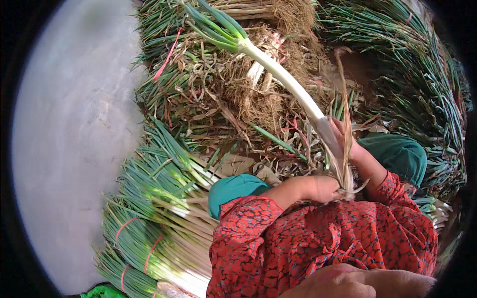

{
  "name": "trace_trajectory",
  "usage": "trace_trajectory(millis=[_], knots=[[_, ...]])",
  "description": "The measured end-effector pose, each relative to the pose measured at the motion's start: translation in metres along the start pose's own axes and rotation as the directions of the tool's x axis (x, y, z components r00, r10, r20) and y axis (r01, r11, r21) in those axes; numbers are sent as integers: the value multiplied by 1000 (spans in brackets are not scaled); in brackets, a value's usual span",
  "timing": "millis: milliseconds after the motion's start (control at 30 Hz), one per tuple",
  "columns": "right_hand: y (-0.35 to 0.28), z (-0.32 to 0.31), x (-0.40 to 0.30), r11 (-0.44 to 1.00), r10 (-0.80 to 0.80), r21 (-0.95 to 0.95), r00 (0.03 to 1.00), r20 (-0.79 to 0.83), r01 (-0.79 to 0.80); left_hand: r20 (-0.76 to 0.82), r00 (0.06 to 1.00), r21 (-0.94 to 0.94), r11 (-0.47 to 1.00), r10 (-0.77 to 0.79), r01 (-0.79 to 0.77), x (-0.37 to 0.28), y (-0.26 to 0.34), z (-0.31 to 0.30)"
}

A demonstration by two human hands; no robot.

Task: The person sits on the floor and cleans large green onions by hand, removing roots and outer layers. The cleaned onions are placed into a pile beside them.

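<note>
A long green onion [287, 76] with a white stalk slants from the upper left down towards my body. My right hand [341, 134] is closed around its lower stalk. Close to my body, my left hand [328, 189] grips dry outer leaves [346, 164] at the root end. The dry leaves hang loose along the stalk, and one long strip rises beside my right hand. The root end is partly hidden by my left hand.
Tied bundles of green onions [175, 238] lie at the lower left. Untrimmed onions with brown roots [294, 18] are heaped ahead, among dry husks [220, 108] and pink ties [167, 59]. More onion greens [413, 70] lie at the right. A pale floor [78, 149] extends at the left.
</note>
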State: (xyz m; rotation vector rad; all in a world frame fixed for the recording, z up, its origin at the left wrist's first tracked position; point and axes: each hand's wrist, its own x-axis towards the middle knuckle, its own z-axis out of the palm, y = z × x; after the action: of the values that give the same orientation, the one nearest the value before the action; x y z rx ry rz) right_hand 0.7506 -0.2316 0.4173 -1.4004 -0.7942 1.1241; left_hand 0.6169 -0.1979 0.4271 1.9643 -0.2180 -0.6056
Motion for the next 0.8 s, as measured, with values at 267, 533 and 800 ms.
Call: trace_trajectory(millis=[267, 533, 800], knots=[[-6, 6, -21, 786, -203, -596, 979, 1, 164, -919, 175, -390, 873, -353, -291, -96, -51, -129], [31, 22, -27, 604, -386, -720, 916, 110, 341, -829, 77, -279, 291, -553, -915, -94, -82, -142], [19, 22, -37, 995, -98, 55, 974, 202, 89, -786, 448, -613, 629, -426, -478, -83, -30, -117]])
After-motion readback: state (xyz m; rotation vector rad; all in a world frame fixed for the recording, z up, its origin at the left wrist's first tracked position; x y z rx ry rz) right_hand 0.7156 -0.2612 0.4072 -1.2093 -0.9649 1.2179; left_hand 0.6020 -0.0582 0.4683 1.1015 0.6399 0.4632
